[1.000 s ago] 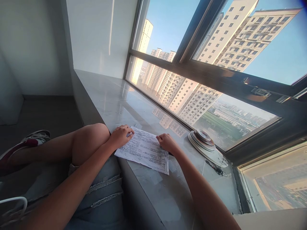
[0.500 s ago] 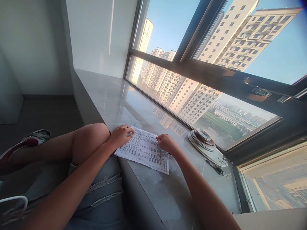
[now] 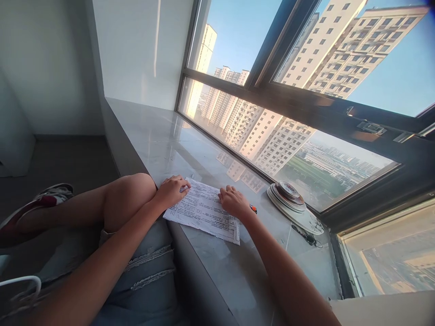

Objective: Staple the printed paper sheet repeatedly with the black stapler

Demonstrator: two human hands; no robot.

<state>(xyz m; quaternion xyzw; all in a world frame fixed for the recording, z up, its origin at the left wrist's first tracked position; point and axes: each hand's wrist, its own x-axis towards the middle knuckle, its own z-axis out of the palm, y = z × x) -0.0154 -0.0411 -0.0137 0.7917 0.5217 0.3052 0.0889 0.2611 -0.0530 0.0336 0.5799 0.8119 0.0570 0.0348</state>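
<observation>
A printed sheet of paper [image 3: 200,213] lies on the glossy grey window ledge, its lower edge uneven. My left hand [image 3: 172,189] rests at the paper's upper left corner, fingers loosely stretched and touching the sheet. At the upper right edge, my right hand [image 3: 234,201] lies palm down, its fingers apart and partly over the paper. A small orange-and-black object [image 3: 253,208] shows just beyond my right wrist; its kind is unclear and part of it is hidden behind the wrist.
A stack of plates or discs [image 3: 288,199] stands on the ledge [image 3: 217,276] by the window, with a dark cord-like item [image 3: 307,236] beside it. The window frame [image 3: 306,104] runs along the far side. My bent knee [image 3: 136,188] presses near the ledge's front edge.
My right hand has opened from a closed pose and laid its fingers out on the paper. The orange-and-black object has come into view beside my wrist. My left hand stays put.
</observation>
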